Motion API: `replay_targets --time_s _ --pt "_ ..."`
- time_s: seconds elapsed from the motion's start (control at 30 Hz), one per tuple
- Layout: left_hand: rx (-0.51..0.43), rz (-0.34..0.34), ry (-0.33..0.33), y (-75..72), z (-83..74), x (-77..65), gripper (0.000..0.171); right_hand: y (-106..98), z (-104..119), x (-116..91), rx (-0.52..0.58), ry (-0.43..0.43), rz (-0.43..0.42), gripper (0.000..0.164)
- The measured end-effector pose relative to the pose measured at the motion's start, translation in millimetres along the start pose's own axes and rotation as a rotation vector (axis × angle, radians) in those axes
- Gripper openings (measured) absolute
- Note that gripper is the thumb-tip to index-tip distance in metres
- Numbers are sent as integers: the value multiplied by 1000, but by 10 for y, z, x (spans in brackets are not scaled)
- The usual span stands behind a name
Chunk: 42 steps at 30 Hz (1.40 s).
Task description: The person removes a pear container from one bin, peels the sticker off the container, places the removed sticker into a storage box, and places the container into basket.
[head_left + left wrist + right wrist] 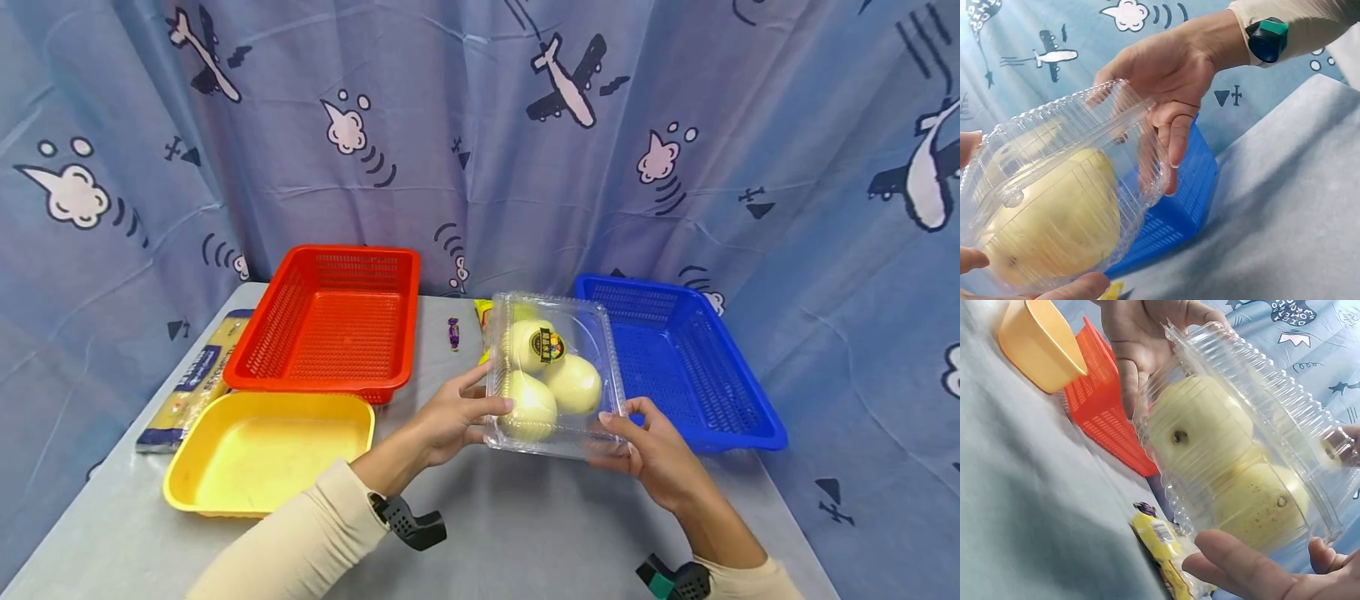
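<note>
A clear plastic clamshell box (596, 333) with a few pale yellow, pear-like fruits (572, 385) is held up over the table in the head view. A round dark sticker (547, 345) is on its lid. My left hand (453, 412) grips the box's left side, thumb on the front face. On the lower right corner, my right hand (651, 450) holds it between thumb and fingers. In the right wrist view, the ribbed box (1166, 406) shows its fruit from below, with fingers at both sides.
A red basket (408, 333) and a yellow tub (180, 492) stand at left beside a long yellow-and-blue packet (198, 371). A blue basket (757, 417) stands at right. Behind the box lie a purple-wrapped candy (453, 333) and a yellow packet (483, 310). A curtain (465, 125) hangs behind.
</note>
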State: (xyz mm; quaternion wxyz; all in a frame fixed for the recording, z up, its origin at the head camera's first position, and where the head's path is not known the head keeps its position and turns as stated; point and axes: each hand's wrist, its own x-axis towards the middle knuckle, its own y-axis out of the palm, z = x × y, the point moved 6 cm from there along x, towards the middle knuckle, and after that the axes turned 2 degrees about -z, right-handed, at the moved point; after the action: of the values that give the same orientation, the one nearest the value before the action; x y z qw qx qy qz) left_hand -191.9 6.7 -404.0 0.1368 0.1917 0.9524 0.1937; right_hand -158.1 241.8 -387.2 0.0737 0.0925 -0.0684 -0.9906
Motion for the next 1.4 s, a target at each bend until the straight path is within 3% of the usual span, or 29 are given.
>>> replay_targets --time_s 0.53,1.0,1.4 --pt "-48 -78 -5 -397 168 -197 83 255 -394 169 -52 -6 -83 30" --pt "-69 -136 -31 -646 257 -250 81 410 -626 315 -78 21 -101 32" --pt "-100 -184 -31 -777 315 -213 77 464 -846 479 -70 37 -124 31"
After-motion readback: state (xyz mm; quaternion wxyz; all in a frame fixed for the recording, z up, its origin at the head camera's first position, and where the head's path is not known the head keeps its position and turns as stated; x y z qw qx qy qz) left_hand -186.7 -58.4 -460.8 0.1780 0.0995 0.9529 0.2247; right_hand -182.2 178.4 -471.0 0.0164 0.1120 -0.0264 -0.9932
